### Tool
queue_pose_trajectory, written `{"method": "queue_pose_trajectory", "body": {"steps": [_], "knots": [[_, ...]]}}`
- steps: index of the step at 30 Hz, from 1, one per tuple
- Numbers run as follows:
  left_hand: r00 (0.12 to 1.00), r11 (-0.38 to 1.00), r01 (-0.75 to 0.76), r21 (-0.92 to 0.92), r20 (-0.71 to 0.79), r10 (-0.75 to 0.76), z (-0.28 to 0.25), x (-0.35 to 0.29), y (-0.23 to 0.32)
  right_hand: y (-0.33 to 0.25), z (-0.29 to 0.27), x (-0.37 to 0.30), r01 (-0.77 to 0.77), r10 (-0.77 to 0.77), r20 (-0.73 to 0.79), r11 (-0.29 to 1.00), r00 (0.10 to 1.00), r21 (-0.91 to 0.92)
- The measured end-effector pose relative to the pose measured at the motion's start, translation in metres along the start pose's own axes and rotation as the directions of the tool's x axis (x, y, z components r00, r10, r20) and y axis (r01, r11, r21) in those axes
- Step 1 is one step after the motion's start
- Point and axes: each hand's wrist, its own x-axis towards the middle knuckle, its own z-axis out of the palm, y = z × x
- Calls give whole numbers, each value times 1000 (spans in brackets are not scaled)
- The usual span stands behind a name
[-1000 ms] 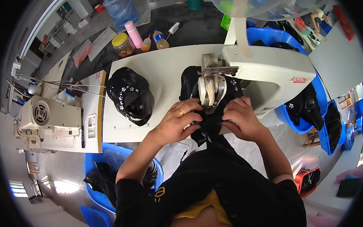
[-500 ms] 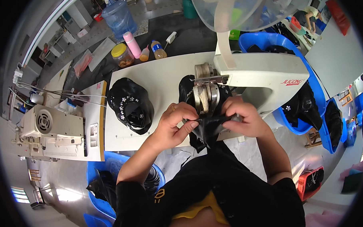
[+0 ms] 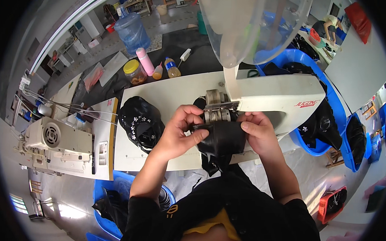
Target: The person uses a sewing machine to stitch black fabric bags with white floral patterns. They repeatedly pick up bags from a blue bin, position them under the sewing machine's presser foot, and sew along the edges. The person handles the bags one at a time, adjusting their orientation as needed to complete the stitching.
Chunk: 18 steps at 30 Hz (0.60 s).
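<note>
Black piece (image 3: 222, 140) spread flatter — hands (image 3: 174, 134) (image 3: 261, 132) pinching edges — blue tub (image 3: 340, 116) holds black goods (image 3: 315, 130).

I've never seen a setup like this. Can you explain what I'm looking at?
There is no robot: a person's bare left hand and right hand do the work. A head-worn fisheye camera looks down at them, so straight edges bend. Both hold a shiny black, leather-like piece by the metal parts of a cream-white machine with a long arm. On the flat, off-white worktable, to the left, lies a glossy black bundle with white flower shapes.
</note>
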Motion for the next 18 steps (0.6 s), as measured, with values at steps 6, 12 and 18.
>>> {"method": "queue_pose_trajectory", "body": {"steps": [6, 12, 18], "knots": [[976, 940, 169, -296, -82, -202, -3, 24, -2, -12, 16, 14, -31, 55, -200, 992, 978, 119], [915, 864, 323, -386, -105, -389, -21, 52, -22, 28, -25, 56, 164, -143, -265, 985, 954, 56], [893, 869, 449, 207, -64, -446, -54, 110, -20, 33, -73, 118, 106, -118, 33, 963, 992, 248]]}}
